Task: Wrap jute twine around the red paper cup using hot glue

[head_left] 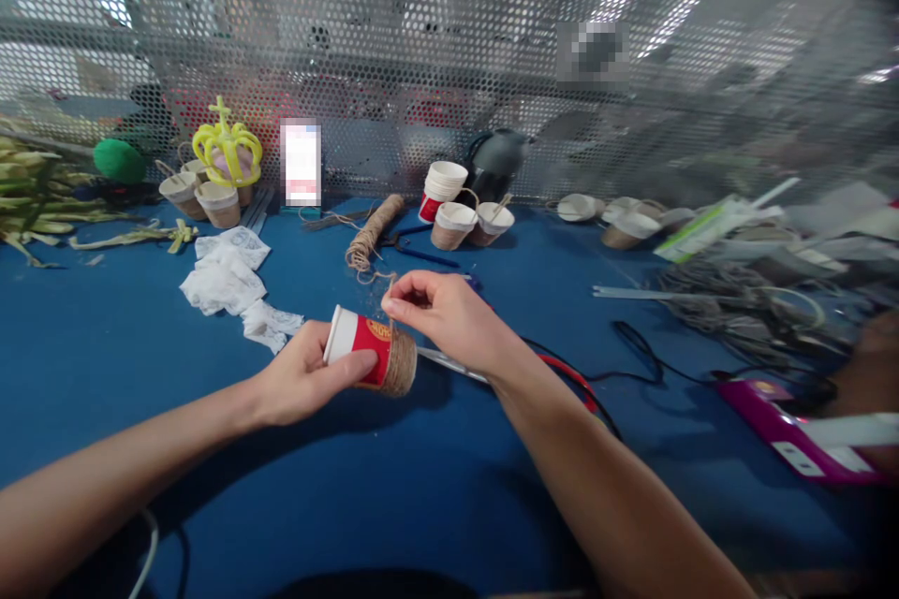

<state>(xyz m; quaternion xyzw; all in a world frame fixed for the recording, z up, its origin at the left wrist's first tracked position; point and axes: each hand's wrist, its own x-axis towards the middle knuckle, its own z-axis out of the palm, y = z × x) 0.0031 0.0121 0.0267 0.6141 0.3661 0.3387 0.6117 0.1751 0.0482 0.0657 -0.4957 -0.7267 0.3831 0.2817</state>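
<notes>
Glossy red paper cup (pixel 360 348) wrapped in rough jute twine (pixel 400 372), on matt blue cloth table (pixel 421 487)

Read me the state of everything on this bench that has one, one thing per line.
Left hand: gripping the red paper cup.
Red paper cup: held on its side, one end wrapped in twine.
Right hand: pinching the twine strand above the cup.
Twine spool: lying down, loose end trailing.
Stack of cups: upright, unwrapped.
Tissues: crumpled on the table.
Scissors: lying flat, partly hidden by the right wrist.
</notes>
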